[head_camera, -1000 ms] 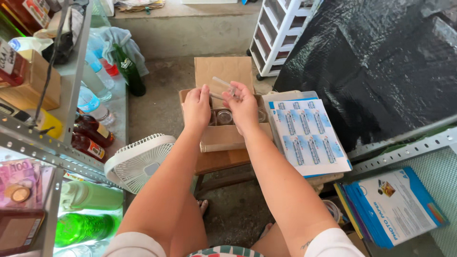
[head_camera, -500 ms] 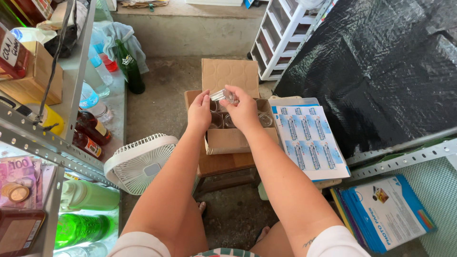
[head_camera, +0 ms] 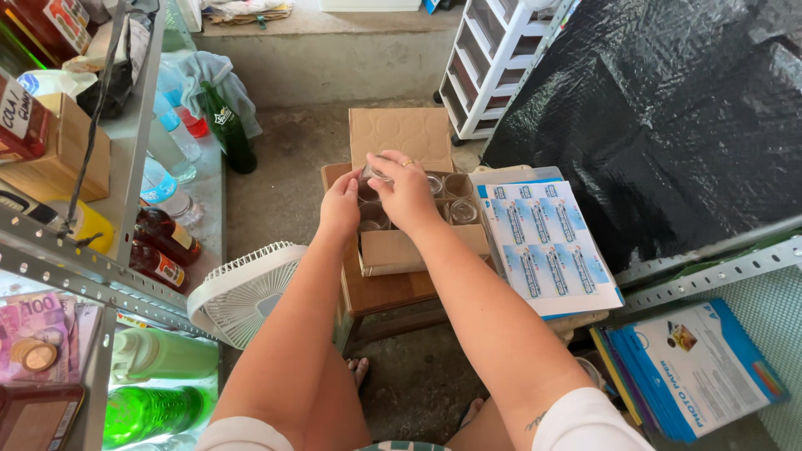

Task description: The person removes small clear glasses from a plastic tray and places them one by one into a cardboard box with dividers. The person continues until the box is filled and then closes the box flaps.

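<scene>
Glass jar (head_camera: 378, 174) gripped by both hands

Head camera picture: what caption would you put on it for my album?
Two hands, left hand and right hand, hold a small clear jar over a cardboard box.

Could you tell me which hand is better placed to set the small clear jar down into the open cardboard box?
Right: the right hand grips the small clear jar directly above the box; the left hand only steadies it.

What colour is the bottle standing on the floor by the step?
Dark green glass bottle, clearest in the head view.
</scene>
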